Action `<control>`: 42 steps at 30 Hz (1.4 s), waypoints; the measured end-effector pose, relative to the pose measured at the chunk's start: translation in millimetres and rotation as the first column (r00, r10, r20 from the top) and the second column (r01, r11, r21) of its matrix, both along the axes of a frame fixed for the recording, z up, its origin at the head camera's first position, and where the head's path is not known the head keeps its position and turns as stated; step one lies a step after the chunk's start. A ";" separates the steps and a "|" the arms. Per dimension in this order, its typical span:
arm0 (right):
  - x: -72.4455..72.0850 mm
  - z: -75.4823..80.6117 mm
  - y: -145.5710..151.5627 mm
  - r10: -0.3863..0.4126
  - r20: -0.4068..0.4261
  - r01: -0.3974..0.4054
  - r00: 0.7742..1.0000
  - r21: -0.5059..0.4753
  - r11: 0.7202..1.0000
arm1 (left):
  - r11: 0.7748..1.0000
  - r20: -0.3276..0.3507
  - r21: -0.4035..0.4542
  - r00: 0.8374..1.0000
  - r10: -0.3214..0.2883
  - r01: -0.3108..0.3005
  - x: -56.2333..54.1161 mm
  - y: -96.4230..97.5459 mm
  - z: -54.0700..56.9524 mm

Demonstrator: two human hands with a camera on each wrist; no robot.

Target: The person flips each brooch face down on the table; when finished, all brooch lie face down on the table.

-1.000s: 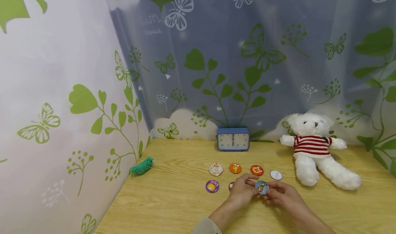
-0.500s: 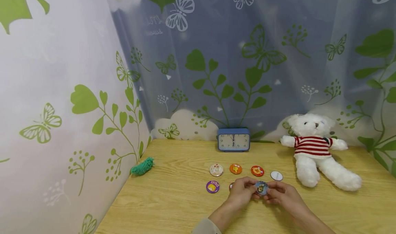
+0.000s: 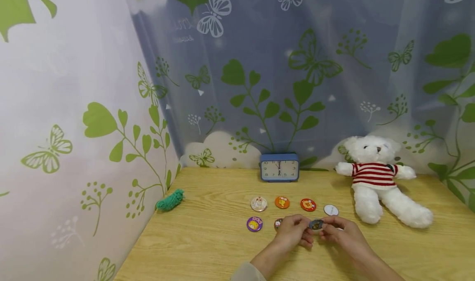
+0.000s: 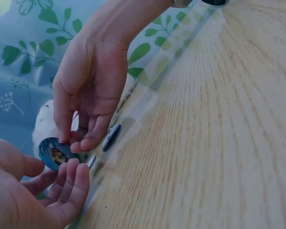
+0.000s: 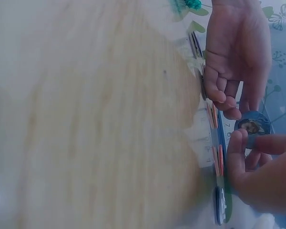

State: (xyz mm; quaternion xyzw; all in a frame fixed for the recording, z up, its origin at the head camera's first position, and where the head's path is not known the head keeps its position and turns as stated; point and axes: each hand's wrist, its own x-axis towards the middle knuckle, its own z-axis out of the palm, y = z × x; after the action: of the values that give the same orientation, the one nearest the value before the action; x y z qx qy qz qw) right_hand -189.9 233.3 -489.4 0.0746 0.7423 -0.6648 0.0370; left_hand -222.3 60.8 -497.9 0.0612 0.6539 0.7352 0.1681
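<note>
A round blue button badge (image 3: pixel 316 224) with a picture on it is held off the table between my two hands. My left hand (image 3: pixel 293 232) pinches its left edge. The right hand (image 3: pixel 343 234) pinches the opposite edge between thumb and fingers. In the left wrist view the badge (image 4: pixel 55 153) shows its printed face, and the same face of the badge (image 5: pixel 253 125) appears in the right wrist view. Just left of my left hand lies a dark reddish badge (image 3: pixel 278 223), partly covered by that hand. A purple badge (image 3: pixel 254 224) lies further left.
Behind the hands runs a row of badges: pale (image 3: pixel 259 204), orange (image 3: pixel 282 202), red (image 3: pixel 308 204) and white (image 3: pixel 331 210). A blue clock (image 3: pixel 279 168) stands at the back. A white teddy bear (image 3: pixel 375 178) sits right; green yarn (image 3: pixel 170 200) lies left.
The blue badge has tilted, so its face looks narrower in the head view. Both hands stay nearly in place; the left fingers have shifted, showing more of the dark reddish badge.
</note>
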 end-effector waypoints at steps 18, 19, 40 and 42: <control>-0.4 -2.7 2.3 0.069 -0.034 -0.071 0.997 -0.049 0.996 | 0.994 -0.060 0.059 0.993 0.098 -0.095 -4.2 0.8 -0.2; -0.6 -2.9 2.6 0.074 -0.034 -0.076 0.997 -0.052 0.996 | 0.993 -0.061 0.063 0.993 0.101 -0.097 -4.5 0.8 -0.1; 0.5 -6.0 5.2 0.120 -0.006 -0.120 0.993 -0.091 0.989 | 0.992 -0.030 0.038 0.992 0.124 -0.123 -5.1 2.5 -3.8; 0.4 -5.6 4.3 0.095 -0.001 -0.095 0.995 -0.071 0.993 | 0.991 -0.031 0.037 0.991 0.132 -0.131 -4.8 2.4 -3.8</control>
State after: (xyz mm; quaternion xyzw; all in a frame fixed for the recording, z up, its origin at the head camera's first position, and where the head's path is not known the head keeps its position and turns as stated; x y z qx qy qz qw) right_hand -189.4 237.6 -495.0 0.0384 0.7208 -0.6883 0.0720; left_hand -227.1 63.2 -501.6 0.0332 0.6464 0.7547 0.1074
